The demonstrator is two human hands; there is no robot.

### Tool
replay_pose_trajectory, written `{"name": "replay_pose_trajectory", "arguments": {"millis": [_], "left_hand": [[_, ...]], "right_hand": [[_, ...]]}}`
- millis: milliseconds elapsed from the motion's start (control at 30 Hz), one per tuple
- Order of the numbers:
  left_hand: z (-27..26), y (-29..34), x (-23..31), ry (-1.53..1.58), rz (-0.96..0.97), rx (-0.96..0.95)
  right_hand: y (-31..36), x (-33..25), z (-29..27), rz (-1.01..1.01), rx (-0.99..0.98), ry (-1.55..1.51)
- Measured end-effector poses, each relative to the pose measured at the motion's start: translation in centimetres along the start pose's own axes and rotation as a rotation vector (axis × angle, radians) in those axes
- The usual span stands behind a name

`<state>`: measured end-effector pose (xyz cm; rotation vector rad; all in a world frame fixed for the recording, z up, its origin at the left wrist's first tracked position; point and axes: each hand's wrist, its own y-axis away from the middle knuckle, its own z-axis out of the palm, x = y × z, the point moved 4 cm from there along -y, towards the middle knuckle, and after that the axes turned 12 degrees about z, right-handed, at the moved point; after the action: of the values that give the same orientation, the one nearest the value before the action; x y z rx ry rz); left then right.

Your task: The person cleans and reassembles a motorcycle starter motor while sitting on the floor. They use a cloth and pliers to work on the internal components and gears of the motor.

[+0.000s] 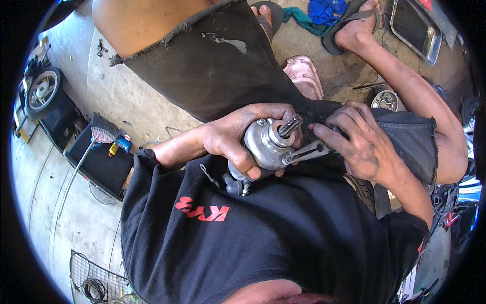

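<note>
A silver starter motor point(260, 149) with a splined shaft pointing up and to the right lies in my left hand point(230, 134), whose thumb and fingers wrap its body. A mounting arm with a holed end juts from its right side, and a terminal with a dark rubber boot point(233, 186) hangs at its lower end. My right hand point(362, 139) is close to that holed end with its fingers curled in. Something dark, with a bit of green below it, shows at its fingertips, too hidden to name. The motor is held just above my lap and black shirt.
At the left are a spoked wheel with a tyre point(44, 93), a black tray point(98, 167) with a broom point(105, 133) over it, and a wire rack point(81, 263) with coiled cable. Beyond my lap lie a pink plastic piece point(304, 73), a round metal part point(386, 100) and blue cloth point(326, 11).
</note>
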<state>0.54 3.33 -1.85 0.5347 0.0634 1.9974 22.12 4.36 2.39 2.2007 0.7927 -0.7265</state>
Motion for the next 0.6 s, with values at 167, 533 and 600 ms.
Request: {"name": "replay_pose_trajectory", "arguments": {"millis": [167, 533, 600], "left_hand": [[-0.3, 0.2, 0.2, -0.084, -0.020, 0.033], [-0.1, 0.4, 2.4, -0.879, 0.191, 0.193], [0.2, 0.2, 2.9, -0.936, 0.243, 0.217]], "right_hand": [[0.0, 0.1, 0.3, -0.021, 0.012, 0.060], [1.4, -0.1, 1.1, 0.310, -0.077, -0.159], [1.6, -0.4, 1.4, 0.321, -0.059, -0.309]]}}
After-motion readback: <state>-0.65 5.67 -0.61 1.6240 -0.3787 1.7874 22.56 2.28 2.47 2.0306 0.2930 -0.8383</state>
